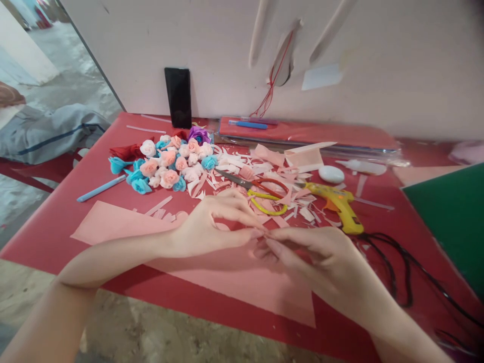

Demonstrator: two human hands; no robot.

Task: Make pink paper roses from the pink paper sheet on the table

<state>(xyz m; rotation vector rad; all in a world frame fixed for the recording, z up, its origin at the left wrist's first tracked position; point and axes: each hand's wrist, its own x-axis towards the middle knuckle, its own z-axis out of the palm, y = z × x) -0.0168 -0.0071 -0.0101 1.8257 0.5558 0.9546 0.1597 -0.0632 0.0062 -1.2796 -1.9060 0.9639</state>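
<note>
My left hand (217, 222) and my right hand (315, 252) meet fingertip to fingertip above a long sheet of pink crepe paper (234, 282). Both hands are closed in a pinch. A small pinkish piece seems to lie between the fingertips, but I cannot make out what it is. Just beyond my hands rest scissors (264, 194) with red and yellow handles, on a heap of pink and white paper scraps (227, 164). Right of them lies a yellow glue gun (336, 199). A pile of paper flowers (168, 159) in pink, blue, white, red and purple sits at the back left.
A black phone (179, 98) leans against the pale wall panel. A pen-like blue stick (101, 188) lies at the left, a white oval object (331, 174) near the glue gun. Wrapped red paper (310, 135) lines the back. A black cable (408, 267) crosses the right side. A person's leg (53, 133) shows at left.
</note>
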